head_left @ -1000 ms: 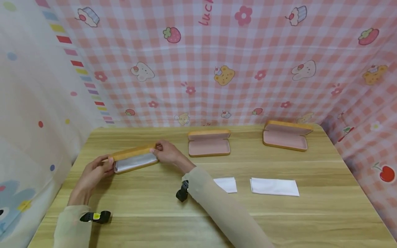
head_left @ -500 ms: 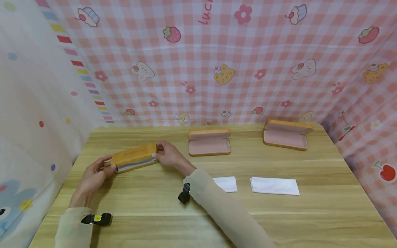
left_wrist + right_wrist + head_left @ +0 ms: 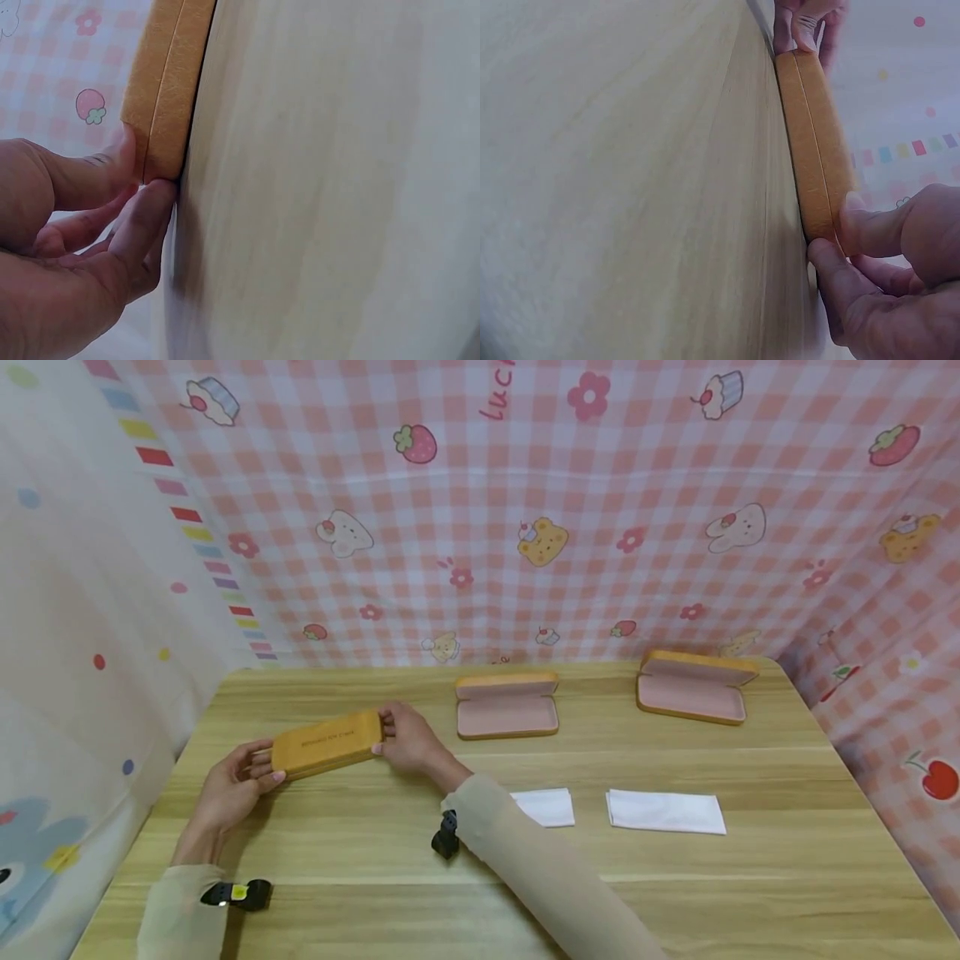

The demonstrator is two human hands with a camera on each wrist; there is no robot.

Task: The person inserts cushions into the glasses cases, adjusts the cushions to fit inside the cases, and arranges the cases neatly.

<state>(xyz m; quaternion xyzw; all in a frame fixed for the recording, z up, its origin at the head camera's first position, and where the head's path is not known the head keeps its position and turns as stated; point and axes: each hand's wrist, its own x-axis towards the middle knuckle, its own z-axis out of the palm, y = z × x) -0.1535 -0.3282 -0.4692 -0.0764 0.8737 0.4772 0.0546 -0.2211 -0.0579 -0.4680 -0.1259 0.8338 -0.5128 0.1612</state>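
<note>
A tan-orange glasses case [image 3: 327, 747] lies closed at the left of the table, small dark print on its lid. My left hand [image 3: 231, 789] holds its left end; in the left wrist view the thumb sits on the lid's edge and the fingers are at the end of the case [image 3: 165, 97]. At the opposite end my right hand [image 3: 411, 739] grips it the same way, with the thumb on the lid in the right wrist view. The seam between lid and base [image 3: 814, 142] looks tight along the front side. What the case contains is hidden.
Two more glasses cases stand with lids up and pink linings showing, one at the back middle [image 3: 507, 717] and one at the back right [image 3: 690, 697]. Two folded white cloths lie nearer, one cloth [image 3: 551, 807] partly behind my right sleeve, the other cloth [image 3: 666, 812] to its right.
The lid of the left case has come down from partly raised to closed, covering the silvery-white content seen before. Both hands have stayed at the case's ends.
</note>
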